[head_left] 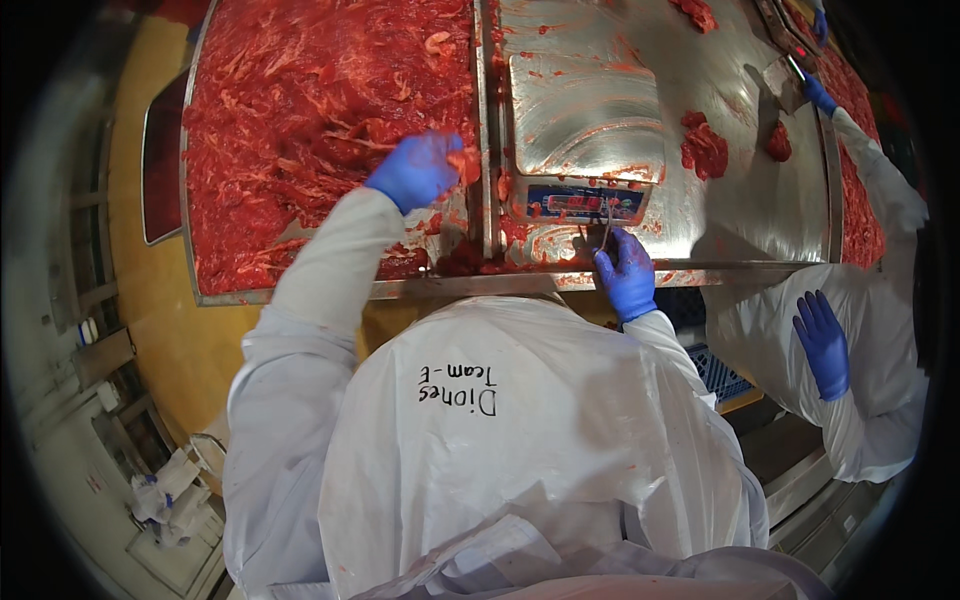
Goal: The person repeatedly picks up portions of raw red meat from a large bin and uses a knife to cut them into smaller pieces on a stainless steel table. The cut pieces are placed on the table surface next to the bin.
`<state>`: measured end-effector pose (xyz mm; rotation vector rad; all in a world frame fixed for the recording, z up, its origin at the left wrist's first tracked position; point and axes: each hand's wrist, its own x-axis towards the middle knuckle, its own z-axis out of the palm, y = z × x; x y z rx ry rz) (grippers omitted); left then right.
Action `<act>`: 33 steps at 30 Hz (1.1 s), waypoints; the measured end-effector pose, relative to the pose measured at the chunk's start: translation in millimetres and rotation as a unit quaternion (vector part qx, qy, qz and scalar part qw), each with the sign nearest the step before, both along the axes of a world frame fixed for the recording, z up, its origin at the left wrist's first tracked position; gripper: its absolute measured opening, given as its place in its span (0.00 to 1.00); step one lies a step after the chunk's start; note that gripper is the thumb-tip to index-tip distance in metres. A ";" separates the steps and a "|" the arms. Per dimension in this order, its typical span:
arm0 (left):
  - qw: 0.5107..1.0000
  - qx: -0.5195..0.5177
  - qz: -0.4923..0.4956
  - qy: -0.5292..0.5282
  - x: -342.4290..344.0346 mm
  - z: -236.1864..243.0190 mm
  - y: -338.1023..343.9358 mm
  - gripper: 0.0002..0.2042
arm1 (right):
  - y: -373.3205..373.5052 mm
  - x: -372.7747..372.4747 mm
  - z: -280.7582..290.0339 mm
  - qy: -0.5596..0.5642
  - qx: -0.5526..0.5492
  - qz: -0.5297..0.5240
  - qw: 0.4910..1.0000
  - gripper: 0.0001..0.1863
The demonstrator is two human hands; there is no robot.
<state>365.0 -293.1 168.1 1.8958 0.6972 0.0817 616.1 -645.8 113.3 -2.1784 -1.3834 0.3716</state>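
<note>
My left hand (415,172), in a blue glove, is closed on a small piece of raw red meat (465,166) above the right side of a metal tray heaped with meat. In my blue-gloved right hand (628,278) is a thin metal tool with two narrow prongs, which looks like scissors (607,228). Its tips reach up in front of the display of a weighing scale (585,120). The scale's metal plate is smeared with red and carries no piece of meat. Loose red meat (325,120) fills most of the tray on the left.
A metal divider (484,120) separates the tray from the scale's work surface. Meat chunks (704,147) lie right of the scale. At right, a co-worker's gloved hand (820,95) holds a metal tool, their other hand (823,343) open. A blue crate (718,372) stands below the table.
</note>
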 end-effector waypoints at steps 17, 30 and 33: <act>0.988 0.141 0.071 0.003 89.0 66.4 14.3 0.27 | 4.9 -6.7 11.2 0.096 -0.002 -0.083 0.992 0.25; 0.986 0.154 -0.068 0.007 92.5 119.4 -29.6 0.15 | 2.9 -6.6 6.4 0.036 -0.030 -0.073 0.996 0.28; 0.989 0.088 -0.084 -0.085 131.4 106.8 -51.0 0.23 | 3.1 -0.7 -2.6 0.021 0.015 -0.057 0.998 0.26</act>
